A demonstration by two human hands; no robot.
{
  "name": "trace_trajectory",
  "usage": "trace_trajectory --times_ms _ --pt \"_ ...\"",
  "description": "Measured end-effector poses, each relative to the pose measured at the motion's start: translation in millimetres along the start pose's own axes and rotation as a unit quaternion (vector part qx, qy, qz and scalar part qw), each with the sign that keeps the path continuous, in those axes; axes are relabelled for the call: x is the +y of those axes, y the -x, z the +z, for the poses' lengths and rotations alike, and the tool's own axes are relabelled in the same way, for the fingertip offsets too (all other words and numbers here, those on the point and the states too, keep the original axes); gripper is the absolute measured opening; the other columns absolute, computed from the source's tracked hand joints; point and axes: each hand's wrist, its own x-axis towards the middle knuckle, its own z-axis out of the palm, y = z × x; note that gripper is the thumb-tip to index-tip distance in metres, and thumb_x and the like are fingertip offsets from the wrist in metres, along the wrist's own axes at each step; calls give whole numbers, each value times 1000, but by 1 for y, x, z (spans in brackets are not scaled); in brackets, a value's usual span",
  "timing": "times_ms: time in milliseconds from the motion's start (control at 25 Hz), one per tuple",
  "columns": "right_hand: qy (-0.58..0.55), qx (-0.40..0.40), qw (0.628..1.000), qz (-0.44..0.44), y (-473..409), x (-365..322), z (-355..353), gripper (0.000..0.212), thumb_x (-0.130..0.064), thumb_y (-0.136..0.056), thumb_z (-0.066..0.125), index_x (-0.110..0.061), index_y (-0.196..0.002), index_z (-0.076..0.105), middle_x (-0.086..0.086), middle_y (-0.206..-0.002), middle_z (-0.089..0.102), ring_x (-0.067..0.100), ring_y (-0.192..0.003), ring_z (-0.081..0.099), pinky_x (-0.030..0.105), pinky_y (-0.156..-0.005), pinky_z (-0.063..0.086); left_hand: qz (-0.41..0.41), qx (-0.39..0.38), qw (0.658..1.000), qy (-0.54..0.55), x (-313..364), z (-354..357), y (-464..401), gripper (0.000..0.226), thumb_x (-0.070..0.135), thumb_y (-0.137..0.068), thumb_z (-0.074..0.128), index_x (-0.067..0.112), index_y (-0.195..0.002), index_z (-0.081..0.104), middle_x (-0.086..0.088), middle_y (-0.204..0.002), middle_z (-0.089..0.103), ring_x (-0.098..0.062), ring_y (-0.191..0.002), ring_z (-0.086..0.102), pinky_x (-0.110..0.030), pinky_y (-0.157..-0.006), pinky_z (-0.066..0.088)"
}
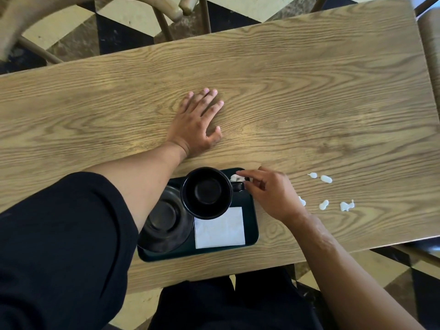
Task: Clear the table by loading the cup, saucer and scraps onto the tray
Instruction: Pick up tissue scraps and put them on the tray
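Note:
A dark green tray lies at the near table edge. On it stand a black saucer at the left, a black cup overlapping it, and a white napkin. A white scrap lies in the tray's far right corner. My right hand hovers there, its index fingertip at the scrap and its thumb apart, near the cup's handle. Several white scraps lie on the wood to the right of that hand. My left hand rests flat on the table beyond the tray.
The wooden table stretches far and wide beyond the tray. Wooden chairs stand at the far side and another chair at the right end. A checkered floor shows around the table.

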Motion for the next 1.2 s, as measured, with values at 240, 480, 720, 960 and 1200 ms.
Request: trace_trajectory --times_ms 240,480,720,960,1200 --pt "-48 105 993 17 5 -3 18 17 -19 -91 76 -22 -106 68 -15 -75 59 4 -66 57 15 -64 47 1 8 1000 5 1 0 0 65 44 -92 50 12 -149 49 -14 -163 37 -30 -154 28 -54 -126 15" --pt "-51 91 994 -30 6 -4 14 32 -5 -94 66 -23 -121 71 -17 -92 57 6 -78 59 12 -75 45 1 10 1000 4 1 1 1 66 44 -91 49 13 -149 49 -14 -163 38 -31 -153 29 -55 -126 16" --pt "51 -22 996 -76 -7 4 1 43 -14 -86 79 -30 -125 72 -7 -93 44 10 -73 54 21 -72 50 2 8 1000 -1 1 1 1 65 44 -92 50 13 -149 49 -14 -163 37 -31 -154 29 -55 -126 16" --pt "40 -4 998 -51 14 15 1 34 -35 -78 87 -22 -108 76 -7 -92 51 2 -70 51 21 -67 46 3 12 1000 -1 1 1 1 64 43 -92 51 12 -148 50 -14 -162 38 -31 -153 30 -55 -125 17" --pt "31 27 998 -47 24 8 20 45 -43 -70 90 -15 -99 71 -9 -93 52 13 -69 54 37 -64 55 3 4 1000 3 1 -1 1 65 44 -92 49 12 -149 49 -14 -163 37 -31 -154 28 -54 -126 15"
